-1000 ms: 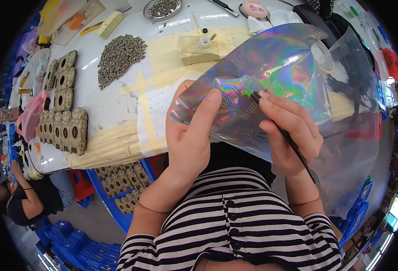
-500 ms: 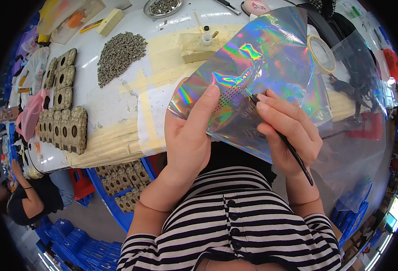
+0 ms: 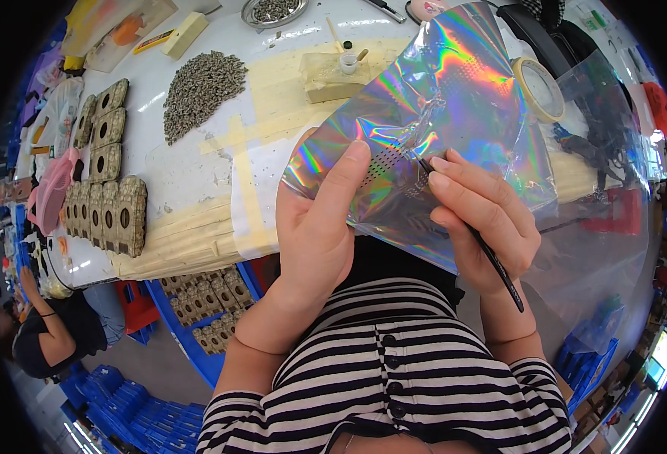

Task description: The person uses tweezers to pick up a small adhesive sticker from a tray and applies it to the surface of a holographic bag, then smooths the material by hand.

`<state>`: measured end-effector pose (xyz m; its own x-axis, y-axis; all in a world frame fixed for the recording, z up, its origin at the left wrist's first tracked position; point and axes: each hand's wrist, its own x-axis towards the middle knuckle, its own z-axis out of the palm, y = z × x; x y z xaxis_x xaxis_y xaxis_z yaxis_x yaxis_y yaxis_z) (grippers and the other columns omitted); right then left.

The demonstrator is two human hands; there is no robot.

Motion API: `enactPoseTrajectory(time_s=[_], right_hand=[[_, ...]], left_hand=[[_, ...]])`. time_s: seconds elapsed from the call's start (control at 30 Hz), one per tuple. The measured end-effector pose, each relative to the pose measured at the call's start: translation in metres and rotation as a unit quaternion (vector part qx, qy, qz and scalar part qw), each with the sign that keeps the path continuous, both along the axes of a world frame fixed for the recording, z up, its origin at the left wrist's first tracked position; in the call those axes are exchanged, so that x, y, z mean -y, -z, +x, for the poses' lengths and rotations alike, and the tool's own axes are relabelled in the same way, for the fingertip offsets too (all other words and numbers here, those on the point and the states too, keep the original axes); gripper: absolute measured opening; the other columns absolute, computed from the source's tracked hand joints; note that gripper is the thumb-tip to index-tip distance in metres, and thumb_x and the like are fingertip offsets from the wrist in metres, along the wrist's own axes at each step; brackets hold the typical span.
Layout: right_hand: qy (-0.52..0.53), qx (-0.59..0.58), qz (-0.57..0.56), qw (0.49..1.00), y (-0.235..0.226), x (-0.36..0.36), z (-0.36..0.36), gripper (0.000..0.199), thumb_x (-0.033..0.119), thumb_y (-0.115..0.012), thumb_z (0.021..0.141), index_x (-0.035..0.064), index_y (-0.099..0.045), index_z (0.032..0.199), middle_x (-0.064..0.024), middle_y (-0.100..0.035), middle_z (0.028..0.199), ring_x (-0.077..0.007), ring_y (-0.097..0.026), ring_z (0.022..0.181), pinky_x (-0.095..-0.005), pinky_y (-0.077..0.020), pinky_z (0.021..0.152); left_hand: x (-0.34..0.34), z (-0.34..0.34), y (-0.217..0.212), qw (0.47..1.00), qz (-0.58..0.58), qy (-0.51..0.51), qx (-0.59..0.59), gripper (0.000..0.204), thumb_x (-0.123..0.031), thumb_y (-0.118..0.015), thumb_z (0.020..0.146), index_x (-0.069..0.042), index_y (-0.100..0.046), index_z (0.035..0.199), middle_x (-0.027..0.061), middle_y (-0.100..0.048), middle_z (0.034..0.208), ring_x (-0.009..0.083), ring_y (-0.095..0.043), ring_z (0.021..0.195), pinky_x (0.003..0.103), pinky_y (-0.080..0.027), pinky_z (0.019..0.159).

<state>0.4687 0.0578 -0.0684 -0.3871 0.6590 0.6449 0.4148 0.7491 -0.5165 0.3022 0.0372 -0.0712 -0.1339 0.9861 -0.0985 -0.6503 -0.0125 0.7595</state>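
A shiny rainbow-coloured holographic film sheet (image 3: pixel 394 98) is held up in front of me, bearing rows of small dark marks near its middle. My left hand (image 3: pixel 322 204) grips its left edge, thumb on top and fingers behind, mostly hidden. In my right hand (image 3: pixel 485 208), fingers are pinched around slim black tweezers (image 3: pixel 492 257). Their tip reaches the film beside the rows of dark marks; whether it grips one is too small to tell.
A heap of small grey pieces (image 3: pixel 203 91) lies on the white table. Tan camouflage-patterned housings (image 3: pixel 107 216) stand in rows at left; more fill a blue crate (image 3: pixel 175 333) below. A tape roll (image 3: pixel 538 89), a yellowish block (image 3: pixel 333 87) and a clear plastic sheet (image 3: pixel 606 250) are nearby.
The film has tilted slightly, its upper part shifting a little left and its reflections changing. The tweezers' tip has barely moved. Both hands stay nearly in place.
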Motion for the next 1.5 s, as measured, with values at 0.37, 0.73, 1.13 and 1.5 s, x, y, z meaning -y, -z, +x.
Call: enactPoseTrajectory(time_s=[0.37,0.73,1.13,1.5], right_hand=[[-0.008,-0.013,-0.008,1.0,0.004,-0.003,-0.003,0.022,0.013,-0.071,0.084,-0.0027,-0.069,0.099,-0.018,-0.07,0.098,-0.0292,-0.068,0.093,-0.041,-0.0558,0.089],[0.003,-0.023,-0.027,0.999,0.008,-0.005,-0.005,0.026,0.008,-0.077,0.075,0.0035,-0.073,0.1,-0.0112,-0.071,0.095,-0.0262,-0.069,0.089,-0.0363,-0.0564,0.087],[-0.003,-0.08,-0.071,0.994,0.011,-0.001,0.002,0.019,0.007,-0.073,0.082,-0.0012,-0.07,0.098,-0.0145,-0.07,0.094,-0.0271,-0.069,0.088,-0.0398,-0.057,0.086],[-0.006,-0.141,-0.031,0.99,-0.008,0.018,0.032,0.042,0.041,-0.058,0.093,0.0024,-0.055,0.108,-0.0194,-0.065,0.097,-0.0303,-0.067,0.086,-0.0381,-0.0557,0.076]], left_hand=[[0.001,0.001,0.004,0.996,0.011,-0.026,-0.087,0.014,-0.013,-0.056,0.098,-0.002,-0.055,0.107,0.0019,-0.061,0.098,0.0057,-0.055,0.09,0.022,-0.045,0.08],[0.002,0.001,0.01,0.988,0.048,-0.039,-0.144,0.01,-0.011,-0.056,0.098,-0.002,-0.052,0.102,0.001,-0.06,0.092,0.0042,-0.052,0.083,0.02,-0.042,0.073],[0.001,0.008,0.023,0.927,0.104,-0.126,-0.337,0.023,0.007,-0.067,0.082,0.0,-0.055,0.099,0.0083,-0.066,0.095,0.0113,-0.064,0.084,0.025,-0.052,0.069],[-0.005,0.009,0.039,0.657,0.362,-0.239,-0.616,0.016,-0.005,-0.069,0.06,-0.004,-0.062,0.074,0.0111,-0.062,0.087,0.0273,-0.068,0.076,0.029,-0.055,0.055]])
